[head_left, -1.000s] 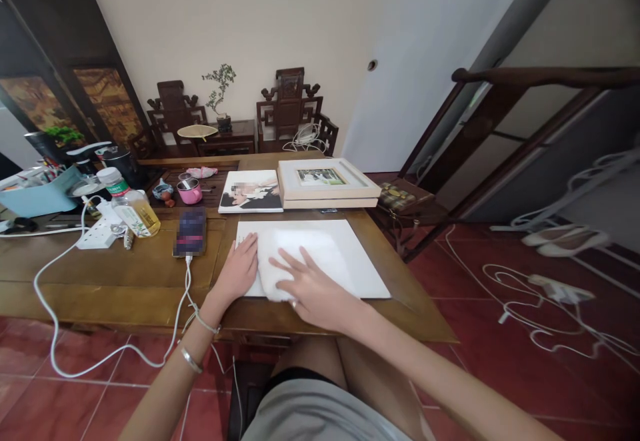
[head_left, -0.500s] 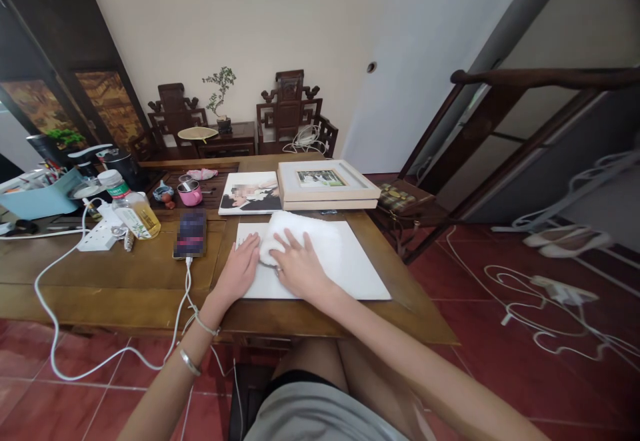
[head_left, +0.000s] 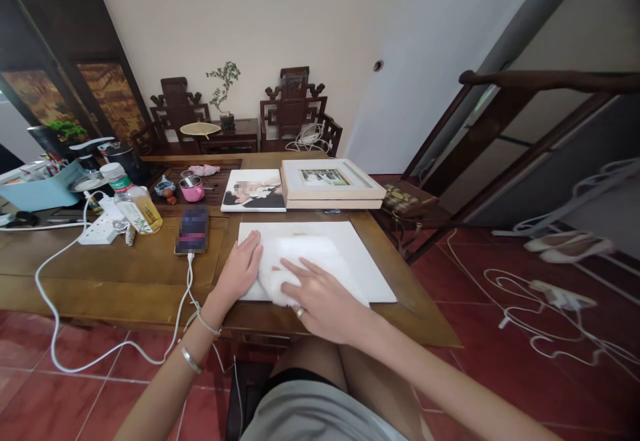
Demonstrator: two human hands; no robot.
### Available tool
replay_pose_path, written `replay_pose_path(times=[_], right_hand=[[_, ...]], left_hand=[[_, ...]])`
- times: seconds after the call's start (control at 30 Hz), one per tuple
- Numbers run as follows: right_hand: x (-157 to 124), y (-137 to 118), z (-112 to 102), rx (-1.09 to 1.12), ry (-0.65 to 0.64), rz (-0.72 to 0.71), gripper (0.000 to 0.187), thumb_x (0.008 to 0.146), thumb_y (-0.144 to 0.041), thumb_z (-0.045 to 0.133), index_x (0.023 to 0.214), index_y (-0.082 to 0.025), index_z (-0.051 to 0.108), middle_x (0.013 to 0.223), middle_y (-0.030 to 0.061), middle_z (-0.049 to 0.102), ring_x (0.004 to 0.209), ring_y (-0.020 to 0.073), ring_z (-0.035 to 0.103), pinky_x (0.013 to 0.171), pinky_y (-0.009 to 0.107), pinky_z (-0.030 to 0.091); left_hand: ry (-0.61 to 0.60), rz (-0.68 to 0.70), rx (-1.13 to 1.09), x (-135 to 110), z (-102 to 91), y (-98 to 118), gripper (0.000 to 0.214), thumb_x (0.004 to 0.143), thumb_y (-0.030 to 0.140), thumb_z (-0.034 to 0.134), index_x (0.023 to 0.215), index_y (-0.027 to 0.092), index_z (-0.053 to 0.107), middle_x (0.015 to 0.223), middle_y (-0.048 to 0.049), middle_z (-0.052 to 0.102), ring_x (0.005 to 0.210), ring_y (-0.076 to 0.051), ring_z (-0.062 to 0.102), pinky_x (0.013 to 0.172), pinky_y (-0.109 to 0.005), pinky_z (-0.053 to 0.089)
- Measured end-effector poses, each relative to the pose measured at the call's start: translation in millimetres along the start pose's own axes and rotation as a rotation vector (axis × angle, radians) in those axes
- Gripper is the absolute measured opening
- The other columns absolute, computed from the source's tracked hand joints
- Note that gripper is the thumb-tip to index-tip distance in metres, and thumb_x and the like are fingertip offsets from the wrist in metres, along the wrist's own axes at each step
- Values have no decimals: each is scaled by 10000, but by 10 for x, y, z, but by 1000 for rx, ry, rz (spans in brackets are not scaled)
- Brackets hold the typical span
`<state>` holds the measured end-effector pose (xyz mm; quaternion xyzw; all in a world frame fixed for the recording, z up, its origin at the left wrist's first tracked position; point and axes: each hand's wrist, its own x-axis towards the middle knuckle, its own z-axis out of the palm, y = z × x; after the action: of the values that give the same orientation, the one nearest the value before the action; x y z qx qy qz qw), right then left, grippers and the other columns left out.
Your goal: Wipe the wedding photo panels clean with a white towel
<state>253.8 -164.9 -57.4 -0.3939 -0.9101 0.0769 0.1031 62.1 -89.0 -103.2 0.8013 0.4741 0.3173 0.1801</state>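
A flat white board (head_left: 360,261) lies on the wooden table (head_left: 125,274) in front of me. On it rests a folded white cloth (head_left: 305,258). My right hand (head_left: 323,298) presses flat on the near part of the cloth, fingers spread, a ring on one finger. My left hand (head_left: 240,271) lies flat on the board's left edge, fingers stretched out, holding it still. Two bracelets sit on my left wrist.
Behind the board lie a photo print (head_left: 254,191) and a stacked pale picture frame (head_left: 330,182). To the left are a phone (head_left: 192,229) on a white cable, a bottle (head_left: 131,201), a power strip (head_left: 100,228) and a pink cup (head_left: 192,189). White cables trail on the red floor at right.
My right hand slid the cloth away to the board's far edge, then back toward me to the near edge. My left hand stayed on the board's left side.
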Motion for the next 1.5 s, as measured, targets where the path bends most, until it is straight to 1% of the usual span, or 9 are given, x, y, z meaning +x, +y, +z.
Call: replay_pose_path(times=[0.23, 0.43, 0.57, 0.7, 0.83, 0.97, 1.13, 1.3, 1.5], right_hand=[[493, 463, -127, 187, 51, 290, 269, 860, -220, 369, 997, -165, 593, 1005, 131, 658, 955, 285, 586, 807, 386, 448], [1244, 554, -203, 270, 38, 188, 252, 855, -256, 378, 949, -185, 601, 1062, 60, 664, 926, 229, 587, 792, 282, 426], [1428, 518, -174, 262, 1, 164, 246, 831, -264, 423, 952, -182, 621, 1096, 60, 666, 958, 252, 577, 833, 308, 410], [1148, 692, -204, 257, 1, 257, 327, 854, -288, 400, 1074, -167, 610, 1210, 77, 617, 1067, 274, 549, 909, 342, 391], [619, 1076, -304, 246, 30, 436, 460, 883, -353, 368, 1267, -142, 508, 1388, 94, 464, 1252, 293, 420, 1027, 389, 308], [102, 1342, -353, 214, 73, 604, 534, 880, -401, 347, 1295, -89, 473, 1425, 149, 399, 1305, 332, 341, 1057, 454, 264], [-439, 1118, -270, 186, 37, 599, 411, 832, -399, 354, 1101, -196, 589, 1209, 107, 605, 1180, 329, 484, 967, 462, 390], [-895, 699, -224, 231, -37, 529, 453, 787, -480, 382, 1095, -229, 599, 1272, 112, 567, 1238, 351, 433, 997, 478, 374], [-813, 823, -239, 280, -64, 564, 518, 780, -485, 392, 1165, -196, 583, 1271, 126, 561, 1217, 346, 455, 1019, 476, 351]], left_hand=[[-91, 25, 126, 2, 12, -28, 380, 926, 260, 366, 1273, 182, 501, 1369, -105, 487, 1318, -234, 383, 1097, -504, 229], [-57, 54, 143, 15, -10, -33, 346, 901, 214, 388, 1194, 186, 568, 1299, -89, 560, 1250, -237, 468, 1089, -469, 273], [-53, 60, 158, 20, -16, -31, 326, 891, 208, 399, 1159, 196, 583, 1221, -81, 614, 1179, -240, 527, 1072, -461, 305], [-56, 33, 169, 3, 7, -36, 327, 897, 216, 400, 1172, 174, 572, 1303, -102, 554, 1254, -240, 463, 1085, -476, 277], [-73, 33, 175, -4, 22, -38, 317, 898, 196, 394, 1161, 175, 571, 1326, -103, 534, 1289, -219, 425, 1098, -474, 253], [-70, 32, 181, -5, 24, -29, 302, 898, 190, 394, 1143, 175, 569, 1321, -103, 539, 1291, -210, 424, 1100, -464, 254], [-71, -1, 222, -27, 33, 9, 318, 855, 290, 503, 1146, 169, 547, 1366, -127, 485, 1296, -248, 410, 1107, -489, 229], [-95, 4, 246, -30, 42, 12, 368, 868, 343, 487, 1187, 161, 507, 1382, -143, 461, 1312, -262, 381, 1105, -503, 215], [-113, 36, 230, -32, 32, -21, 355, 878, 356, 466, 1176, 166, 498, 1383, -152, 454, 1318, -262, 371, 1103, -520, 203]])
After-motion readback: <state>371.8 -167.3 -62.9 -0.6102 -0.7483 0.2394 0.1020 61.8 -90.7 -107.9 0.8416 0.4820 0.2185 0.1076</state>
